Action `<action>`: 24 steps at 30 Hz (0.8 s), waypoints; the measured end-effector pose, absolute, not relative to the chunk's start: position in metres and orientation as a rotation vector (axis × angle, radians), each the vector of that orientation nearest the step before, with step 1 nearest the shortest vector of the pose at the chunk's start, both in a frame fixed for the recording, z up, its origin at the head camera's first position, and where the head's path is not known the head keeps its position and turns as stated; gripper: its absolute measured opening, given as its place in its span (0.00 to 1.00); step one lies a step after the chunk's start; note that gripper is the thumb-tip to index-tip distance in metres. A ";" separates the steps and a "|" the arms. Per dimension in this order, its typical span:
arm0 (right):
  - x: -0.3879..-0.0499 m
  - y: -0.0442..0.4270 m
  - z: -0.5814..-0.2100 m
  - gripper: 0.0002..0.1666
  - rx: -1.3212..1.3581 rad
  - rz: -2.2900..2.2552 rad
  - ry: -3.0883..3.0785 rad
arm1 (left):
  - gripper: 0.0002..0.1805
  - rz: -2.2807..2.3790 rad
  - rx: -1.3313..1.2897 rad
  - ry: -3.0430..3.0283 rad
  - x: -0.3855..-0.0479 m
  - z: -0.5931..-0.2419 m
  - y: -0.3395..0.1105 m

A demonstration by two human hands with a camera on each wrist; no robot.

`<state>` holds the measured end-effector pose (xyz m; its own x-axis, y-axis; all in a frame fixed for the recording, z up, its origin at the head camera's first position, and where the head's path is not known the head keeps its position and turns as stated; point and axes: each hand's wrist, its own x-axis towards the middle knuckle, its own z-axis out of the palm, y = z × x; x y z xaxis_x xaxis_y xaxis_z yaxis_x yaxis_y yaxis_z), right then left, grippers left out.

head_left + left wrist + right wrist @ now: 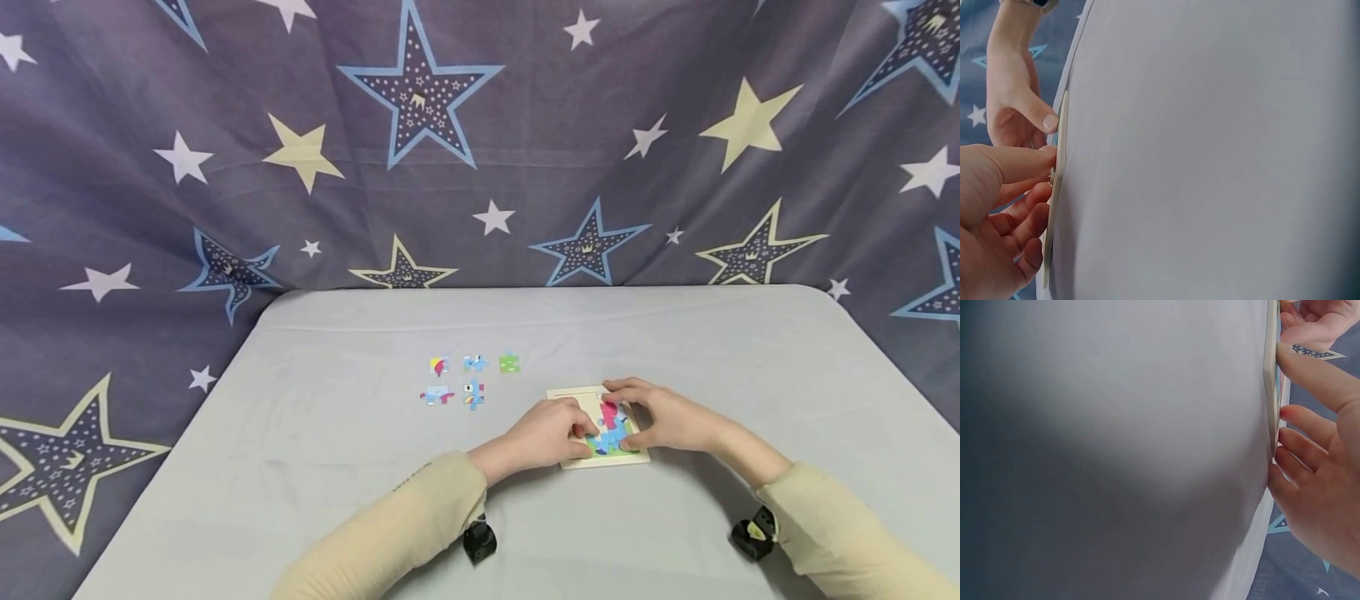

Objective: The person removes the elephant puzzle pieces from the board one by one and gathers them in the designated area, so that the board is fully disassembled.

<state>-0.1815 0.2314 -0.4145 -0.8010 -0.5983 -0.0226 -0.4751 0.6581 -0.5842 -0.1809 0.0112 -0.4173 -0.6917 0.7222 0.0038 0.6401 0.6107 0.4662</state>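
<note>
A shallow wooden puzzle tray (603,464) lies on the table, with joined blue, red and green jigsaw pieces (613,435) in its right part. My left hand (551,432) is over the tray's left and middle, its thumb and curled forefinger pinching a puzzle piece at the edge of the joined part. That piece is mostly hidden by the fingers. Around the tray's right side spreads my right hand (667,418). Its thumb (1310,372) touches the lower right, and its fairly straight fingers rest along the far right edge. The left wrist view shows both hands at the tray's rim (1054,219).
Several loose jigsaw pieces lie left of the tray, among them a green one (509,363), a red and yellow one (439,366) and a blue one (474,394). A pale cloth covers the table (337,517). Behind hangs a star-patterned curtain (525,125).
</note>
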 end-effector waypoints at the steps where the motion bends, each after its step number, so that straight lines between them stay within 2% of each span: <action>1: -0.182 0.231 -0.415 0.37 -0.876 -0.849 2.662 | 0.12 0.662 1.130 2.650 -0.181 -0.417 0.011; 24: -0.183 0.232 -0.416 0.37 -0.892 -0.858 2.659 | 0.10 0.717 1.065 2.663 -0.181 -0.420 0.014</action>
<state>-0.1833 0.2318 -0.4161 -0.7952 -0.6063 -0.0120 -0.4849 0.6476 -0.5879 -0.1810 0.0139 -0.4203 -0.7256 0.6881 0.0073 0.5987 0.6261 0.4995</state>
